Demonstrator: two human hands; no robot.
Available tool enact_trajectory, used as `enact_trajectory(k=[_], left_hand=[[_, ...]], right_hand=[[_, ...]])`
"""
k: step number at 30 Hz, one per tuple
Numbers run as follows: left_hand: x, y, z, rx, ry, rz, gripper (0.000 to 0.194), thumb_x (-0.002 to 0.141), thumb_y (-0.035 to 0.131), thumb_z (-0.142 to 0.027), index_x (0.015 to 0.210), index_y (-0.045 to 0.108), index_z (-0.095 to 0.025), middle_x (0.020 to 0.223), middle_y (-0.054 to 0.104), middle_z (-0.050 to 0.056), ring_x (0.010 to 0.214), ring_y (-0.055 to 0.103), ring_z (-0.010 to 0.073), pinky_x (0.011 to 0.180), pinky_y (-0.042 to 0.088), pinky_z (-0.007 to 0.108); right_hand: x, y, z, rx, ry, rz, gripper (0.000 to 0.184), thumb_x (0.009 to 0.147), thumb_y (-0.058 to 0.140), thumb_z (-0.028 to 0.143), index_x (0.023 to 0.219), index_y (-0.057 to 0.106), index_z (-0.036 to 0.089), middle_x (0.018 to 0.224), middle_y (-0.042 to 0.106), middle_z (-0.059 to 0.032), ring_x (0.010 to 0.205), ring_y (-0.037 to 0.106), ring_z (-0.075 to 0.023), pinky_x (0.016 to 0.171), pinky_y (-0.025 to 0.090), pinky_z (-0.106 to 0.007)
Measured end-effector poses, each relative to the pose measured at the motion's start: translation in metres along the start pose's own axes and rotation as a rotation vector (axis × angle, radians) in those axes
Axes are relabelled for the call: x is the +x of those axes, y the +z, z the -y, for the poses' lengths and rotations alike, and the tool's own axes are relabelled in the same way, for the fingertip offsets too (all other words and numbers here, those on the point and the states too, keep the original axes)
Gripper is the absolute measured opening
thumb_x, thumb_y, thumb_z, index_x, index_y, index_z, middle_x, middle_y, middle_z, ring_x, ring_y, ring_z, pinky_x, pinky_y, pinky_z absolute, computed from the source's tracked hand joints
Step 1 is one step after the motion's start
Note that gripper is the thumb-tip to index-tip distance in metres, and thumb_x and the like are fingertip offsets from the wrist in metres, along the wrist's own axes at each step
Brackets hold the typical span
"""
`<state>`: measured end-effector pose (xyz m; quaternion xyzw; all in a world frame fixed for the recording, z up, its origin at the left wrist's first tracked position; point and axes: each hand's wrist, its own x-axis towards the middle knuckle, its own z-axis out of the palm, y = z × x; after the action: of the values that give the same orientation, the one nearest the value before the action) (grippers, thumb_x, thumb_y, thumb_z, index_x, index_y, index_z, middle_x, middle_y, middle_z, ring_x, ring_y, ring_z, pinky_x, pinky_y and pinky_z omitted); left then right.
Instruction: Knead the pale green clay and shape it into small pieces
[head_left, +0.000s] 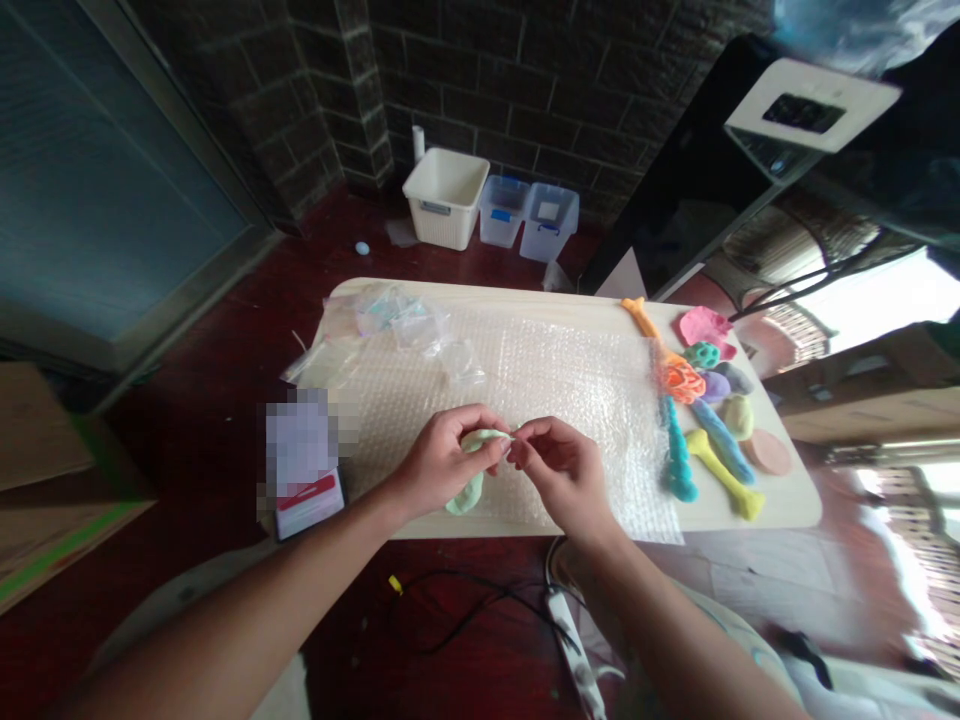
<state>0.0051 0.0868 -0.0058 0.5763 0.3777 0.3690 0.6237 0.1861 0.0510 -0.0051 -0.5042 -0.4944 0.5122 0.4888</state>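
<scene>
Over the bubble wrap (577, 375), near the front of the table, my left hand (450, 455) is closed round a piece of pale green modelling clay (466, 494). Part of the clay hangs below the fingers, and a thin strip of it reaches toward the right. At that thin end, the fingertips of my right hand (559, 465) pinch together, touching or nearly touching the left fingertips. The fingers hide part of the clay.
Along the table's (795, 500) right side lie shaped clay pieces: an orange one (682, 382), a teal one (679, 450), a yellow one (727, 475) and a pink one (703, 328). Clear plastic bags (420, 325) lie at the back left. A power strip (574, 650) is below.
</scene>
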Motion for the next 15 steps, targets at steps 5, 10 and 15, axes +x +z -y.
enact_trajectory(k=[5,10,15], left_hand=[[0.0005,-0.0024,-0.0018,0.001,0.042,-0.039,0.017,0.087,0.076,-0.028,0.098,0.075,-0.015,0.093,0.076,0.007,0.084,0.069,0.0174,0.077,0.054,0.029],[0.0017,-0.0024,0.0006,0.044,0.042,-0.059,0.018,0.084,0.079,-0.028,0.097,0.075,-0.016,0.094,0.076,0.006,0.089,0.07,0.0185,0.083,0.054,0.03],[0.0028,-0.0025,0.0035,0.073,0.026,-0.054,0.019,0.085,0.077,-0.031,0.097,0.074,-0.016,0.093,0.074,0.005,0.088,0.068,0.0185,0.081,0.053,0.03]], right_hand=[[0.0052,-0.0031,0.0003,0.14,0.122,0.023,0.023,0.086,0.082,0.039,0.098,0.078,0.019,0.077,0.074,-0.0033,0.065,0.065,-0.0141,0.064,0.053,-0.029],[0.0045,-0.0053,0.0021,0.115,0.147,0.059,0.026,0.084,0.084,0.042,0.087,0.081,0.017,0.071,0.075,-0.005,0.063,0.065,-0.0151,0.063,0.053,-0.03],[0.0051,-0.0074,0.0041,0.142,0.168,0.075,0.027,0.084,0.083,0.043,0.09,0.082,0.017,0.073,0.077,-0.0056,0.065,0.067,-0.0151,0.064,0.055,-0.03]])
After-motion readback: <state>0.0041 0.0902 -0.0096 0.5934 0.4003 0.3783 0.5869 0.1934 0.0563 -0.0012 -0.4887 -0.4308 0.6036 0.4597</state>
